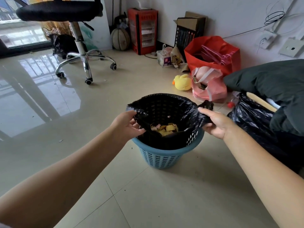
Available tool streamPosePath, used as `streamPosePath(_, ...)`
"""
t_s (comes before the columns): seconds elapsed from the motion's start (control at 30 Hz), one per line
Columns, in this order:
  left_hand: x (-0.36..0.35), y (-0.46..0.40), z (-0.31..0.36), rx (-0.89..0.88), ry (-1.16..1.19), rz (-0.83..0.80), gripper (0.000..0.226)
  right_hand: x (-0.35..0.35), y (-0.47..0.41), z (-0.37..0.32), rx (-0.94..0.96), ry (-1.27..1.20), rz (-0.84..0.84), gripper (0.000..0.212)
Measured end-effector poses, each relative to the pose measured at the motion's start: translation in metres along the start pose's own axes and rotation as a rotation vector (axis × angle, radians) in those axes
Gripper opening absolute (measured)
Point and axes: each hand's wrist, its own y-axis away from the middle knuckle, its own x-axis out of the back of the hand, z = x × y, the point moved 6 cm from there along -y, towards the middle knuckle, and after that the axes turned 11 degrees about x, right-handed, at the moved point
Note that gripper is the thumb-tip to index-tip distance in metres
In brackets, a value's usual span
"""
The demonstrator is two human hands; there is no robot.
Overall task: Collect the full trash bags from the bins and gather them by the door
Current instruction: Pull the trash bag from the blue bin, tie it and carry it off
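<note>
We're over the blue perforated bin [162, 157] on the tiled floor [164, 203], black trash bag [164, 111] lining it. Our left hand [125, 125] holds the bag's left edge — fingers curled under the plastic, thumb on top. Our right hand [214, 123] grips a bunched handle of the bag at the right rim, fingers wrapped round it. Bag rim is lifted off the bin's near side; yellow and pink scraps [166, 128] sit at the bottom. Another black bag [253, 119] lies just right of the bin. Behind it — pink plastic bag [209, 89], yellow duck plush [182, 82], red bag [212, 53]. Office chair [79, 38] at far left.
</note>
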Motion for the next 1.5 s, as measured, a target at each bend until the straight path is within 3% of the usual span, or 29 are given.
streamPosePath(0.1,-0.019,0.002,-0.023,0.015,-0.09,-0.077,0.013,-0.024,0.006,-0.004,0.182,0.456,-0.18,0.027)
streamPosePath(0.2,-0.034,-0.004,-0.05,0.034,-0.15,-0.1,0.016,-0.061,0.036,0.02,0.168,0.73,-0.581,0.043)
streamPosePath(0.27,-0.034,-0.009,-0.06,0.059,-0.193,-0.072,0.018,-0.082,0.05,0.037,0.228,0.914,-0.767,0.07)
streamPosePath(0.33,-0.033,-0.011,-0.061,0.08,-0.289,-0.064,0.017,-0.091,0.048,0.045,0.321,1.007,-0.747,0.082)
streamPosePath(0.43,-0.029,-0.013,-0.043,0.009,-0.32,-0.019,0.01,-0.083,0.029,0.041,0.434,0.989,-0.552,0.052)
streamPosePath(0.47,-0.025,-0.016,-0.033,-0.038,-0.294,0.023,0.007,-0.076,0.024,0.039,0.406,0.94,-0.499,0.039)
streamPosePath(0.53,-0.011,-0.023,-0.012,-0.098,-0.176,0.087,0.009,-0.066,0.022,0.04,0.281,0.856,-0.482,0.033)
streamPosePath(0.67,0.015,-0.038,0.021,-0.083,0.126,0.012,0.018,-0.062,0.032,0.047,0.083,0.883,-0.696,0.037)
streamPosePath(0.77,0.021,-0.038,0.03,-0.17,0.138,0.11,0.019,-0.049,0.022,0.039,0.048,0.865,-0.527,0.036)
streamPosePath(0.83,0.016,-0.034,0.026,-0.266,-0.057,0.221,0.023,-0.036,0.01,0.025,0.083,0.734,-0.292,0.033)
streamPosePath(0.9,0.001,-0.026,0.019,-0.455,-0.466,0.315,0.025,-0.029,0.001,0.018,0.108,0.536,-0.137,0.032)
streamPosePath(0.97,-0.021,-0.016,0.007,-0.65,-0.915,0.328,0.022,-0.04,0.001,0.018,0.113,0.4,-0.155,0.028)
streamPosePath(1.03,-0.035,-0.009,-0.006,-0.716,-1.196,0.329,0.018,-0.063,0.014,0.024,0.119,0.367,-0.316,0.025)
streamPosePath(1.1,-0.039,-0.006,-0.013,-0.657,-1.31,0.32,0.021,-0.084,0.031,0.038,0.096,0.411,-0.529,0.023)
streamPosePath(1.17,-0.038,-0.005,-0.02,-0.474,-1.15,0.219,0.029,-0.096,0.046,0.044,0.133,0.586,-0.662,0.025)
streamPosePath(1.23,-0.04,-0.001,-0.029,-0.245,-0.91,0.066,0.029,-0.096,0.045,0.045,0.243,0.776,-0.671,0.04)
streamPosePath(1.3,-0.044,0.004,-0.025,-0.174,-0.932,0.014,0.024,-0.09,0.036,0.043,0.349,0.876,-0.593,0.038)
streamPosePath(1.37,-0.044,0.006,0.002,-0.417,-1.172,0.161,0.022,-0.082,0.027,0.041,0.43,0.906,-0.495,0.028)
streamPosePath(1.43,-0.036,0.009,0.033,-0.76,-1.449,0.351,0.039,-0.075,0.022,0.044,0.435,0.879,-0.433,0.028)
streamPosePath(1.5,-0.018,-0.007,0.037,-0.764,-1.81,0.377,0.071,-0.075,0.022,0.047,0.382,0.843,-0.465,0.027)
